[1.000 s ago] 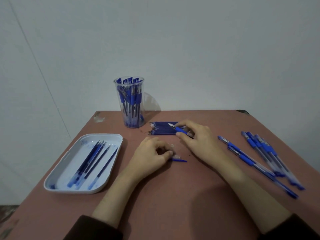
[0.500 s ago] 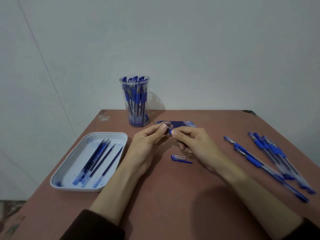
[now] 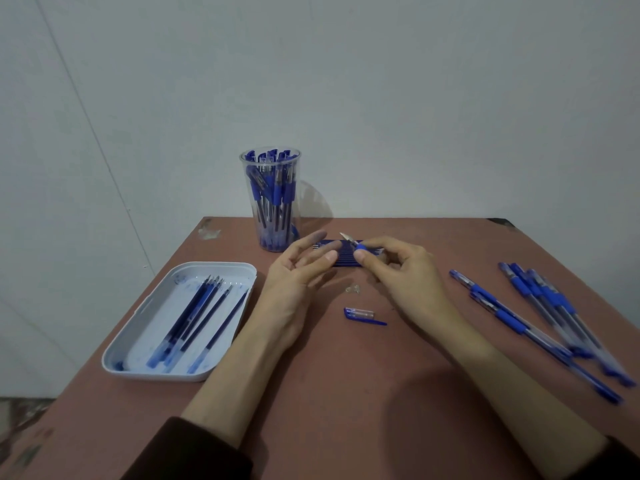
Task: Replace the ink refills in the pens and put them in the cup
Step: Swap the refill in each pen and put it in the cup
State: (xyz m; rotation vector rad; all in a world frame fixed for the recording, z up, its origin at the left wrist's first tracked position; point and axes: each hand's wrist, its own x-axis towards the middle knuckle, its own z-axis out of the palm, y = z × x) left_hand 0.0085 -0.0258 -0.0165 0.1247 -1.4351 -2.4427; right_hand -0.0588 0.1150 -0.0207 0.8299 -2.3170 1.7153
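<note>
The reddish table [image 3: 346, 393] stood against a grey wall. My right hand [image 3: 405, 275] pinched a pen [image 3: 356, 244] by its blue grip, tip pointing up and left, over the bundle of refills [image 3: 341, 259]. My left hand [image 3: 294, 275] hung beside it, fingers loose, holding nothing. The cup [image 3: 270, 202], full of pens, stood just behind. A cap [image 3: 362, 314] lay between my wrists, loose refills [image 3: 197, 320] in the tray [image 3: 225, 268] on the left, more pens [image 3: 540, 306] on the right.
</note>
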